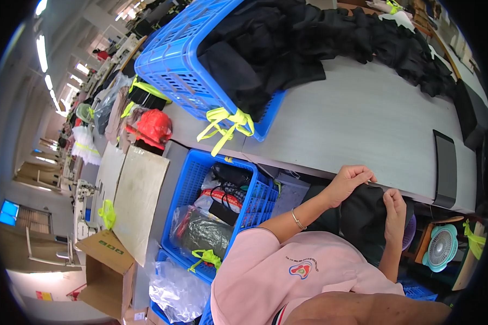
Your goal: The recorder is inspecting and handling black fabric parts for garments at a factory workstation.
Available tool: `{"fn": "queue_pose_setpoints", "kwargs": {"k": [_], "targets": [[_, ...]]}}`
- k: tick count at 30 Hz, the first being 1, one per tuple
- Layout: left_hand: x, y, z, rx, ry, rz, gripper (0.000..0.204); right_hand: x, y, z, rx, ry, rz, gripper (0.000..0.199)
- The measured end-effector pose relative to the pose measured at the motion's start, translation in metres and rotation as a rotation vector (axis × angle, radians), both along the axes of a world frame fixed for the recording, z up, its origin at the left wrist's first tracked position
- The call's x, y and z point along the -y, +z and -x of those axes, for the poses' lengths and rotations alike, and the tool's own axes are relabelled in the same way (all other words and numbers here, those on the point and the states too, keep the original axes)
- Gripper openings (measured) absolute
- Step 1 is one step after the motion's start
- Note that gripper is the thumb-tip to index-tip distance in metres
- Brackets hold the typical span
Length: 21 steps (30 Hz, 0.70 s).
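My left hand point(352, 185) is over the table's front edge, thumb and forefinger pinched together at the top of a dark piece of black cloth point(363, 208). A little lower and to the right, my right hand point(395, 216) has its fingers curled in at the cloth's right side. The cloth hangs between both hands, in front of my pink shirt, and its lower part merges with dark material over my lap. What exactly lies between the fingertips is small and hard to see.
On the grey table point(358, 114) lies a tipped blue crate point(173, 65) with a heap of black cloth point(287, 43) trailing to the far right. A second blue crate point(187, 216) with bagged things stands left of me. A teal fan point(441, 246) is at the lower right, a cardboard box point(106, 271) lower left.
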State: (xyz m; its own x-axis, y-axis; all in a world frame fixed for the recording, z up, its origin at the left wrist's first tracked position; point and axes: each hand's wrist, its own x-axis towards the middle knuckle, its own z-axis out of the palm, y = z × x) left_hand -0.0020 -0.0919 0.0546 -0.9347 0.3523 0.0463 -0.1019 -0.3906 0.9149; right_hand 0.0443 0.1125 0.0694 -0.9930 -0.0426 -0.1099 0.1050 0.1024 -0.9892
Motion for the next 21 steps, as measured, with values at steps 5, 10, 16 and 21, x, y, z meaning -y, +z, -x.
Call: {"fn": "queue_pose_setpoints", "kwargs": {"k": [5, 10, 16, 21], "targets": [[0.007, -0.017, -0.009, 0.381, -0.280, -0.067, 0.027, 0.002, 0.010, -0.008, 0.148, 0.072, 0.688, 0.017], [-0.014, -0.025, -0.048, 0.440, -0.719, -0.267, 0.023, 0.006, 0.004, 0.016, 0.140, -0.054, 0.436, 0.020], [-0.057, -0.020, -0.079, 0.469, -0.802, -0.742, 0.037, 0.062, -0.065, 0.027, 0.410, 0.373, 0.236, 0.028], [-0.079, -0.022, -0.081, 0.451, -0.798, -0.737, 0.037, 0.087, -0.068, 0.015, 0.313, 0.440, 0.337, 0.030]]}}
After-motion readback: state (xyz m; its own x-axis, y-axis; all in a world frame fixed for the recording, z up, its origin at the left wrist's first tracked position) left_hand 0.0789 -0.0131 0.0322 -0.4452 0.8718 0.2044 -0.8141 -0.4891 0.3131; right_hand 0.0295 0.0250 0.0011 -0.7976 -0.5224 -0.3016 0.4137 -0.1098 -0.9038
